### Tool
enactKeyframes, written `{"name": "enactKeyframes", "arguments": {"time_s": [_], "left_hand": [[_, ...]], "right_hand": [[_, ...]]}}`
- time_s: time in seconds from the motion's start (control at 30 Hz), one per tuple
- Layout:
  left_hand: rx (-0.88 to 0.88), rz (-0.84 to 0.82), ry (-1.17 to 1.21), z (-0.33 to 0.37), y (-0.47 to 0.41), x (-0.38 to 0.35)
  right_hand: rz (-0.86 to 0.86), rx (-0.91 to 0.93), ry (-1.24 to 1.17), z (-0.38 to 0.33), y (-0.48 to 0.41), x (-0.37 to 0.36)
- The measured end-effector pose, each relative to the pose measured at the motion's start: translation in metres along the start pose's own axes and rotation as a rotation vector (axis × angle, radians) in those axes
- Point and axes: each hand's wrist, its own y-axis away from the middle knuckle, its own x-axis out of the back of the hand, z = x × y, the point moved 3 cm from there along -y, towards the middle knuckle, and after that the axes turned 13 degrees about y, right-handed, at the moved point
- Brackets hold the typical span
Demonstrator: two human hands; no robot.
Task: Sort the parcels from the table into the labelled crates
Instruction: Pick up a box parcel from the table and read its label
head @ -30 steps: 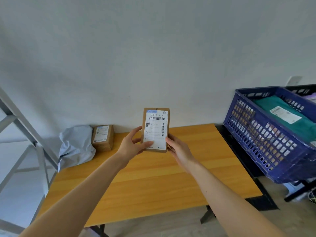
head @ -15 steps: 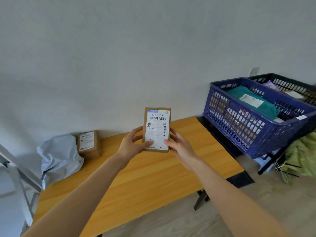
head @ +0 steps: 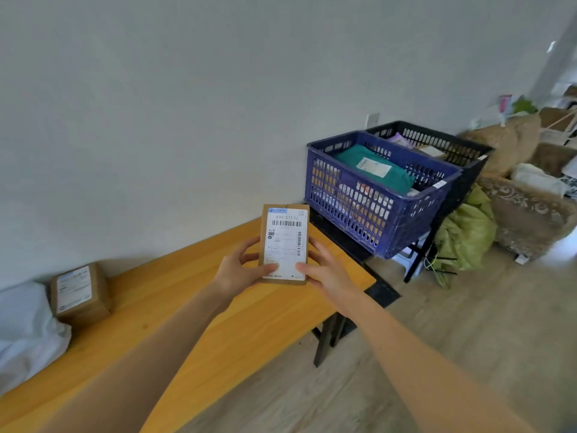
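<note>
A small brown cardboard parcel (head: pixel 284 243) with a white shipping label is held upright above the wooden table (head: pixel 199 310). My left hand (head: pixel 239 271) grips its left edge and my right hand (head: pixel 324 270) grips its right edge, thumbs on the label. To the right stands a blue crate (head: pixel 374 214) holding a teal parcel (head: pixel 371 167). Behind it stands a black crate (head: pixel 449 145) with parcels inside. On the table's far left lie another brown box (head: pixel 79 293) and a white poly bag parcel (head: pixel 26 329).
The crates rest on a dark stand (head: pixel 352 245) right of the table. A green bag (head: pixel 465 235) lies on the floor beside it, and a patterned sofa (head: pixel 527 207) with clutter fills the far right. Wood flooring stretches along the front.
The view has swung right, so the crates moved toward the middle and the sofa came into sight. Both hands keep the same hold on the parcel.
</note>
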Motion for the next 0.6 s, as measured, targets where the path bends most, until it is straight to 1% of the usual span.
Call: {"name": "enactKeyframes", "arguments": {"time_s": [0.23,0.43,0.6], "left_hand": [[0.001,-0.11,-0.071,-0.003,-0.022,-0.097],[0.012,-0.132,-0.096,-0.007,-0.043,-0.19],[0.021,-0.146,-0.139,-0.007,-0.06,-0.273]], "right_hand": [[0.076,-0.026,0.0,0.016,0.025,0.093],[0.122,-0.055,-0.032,0.028,0.034,0.186],[0.127,-0.101,-0.015,0.033,0.043,0.267]]}}
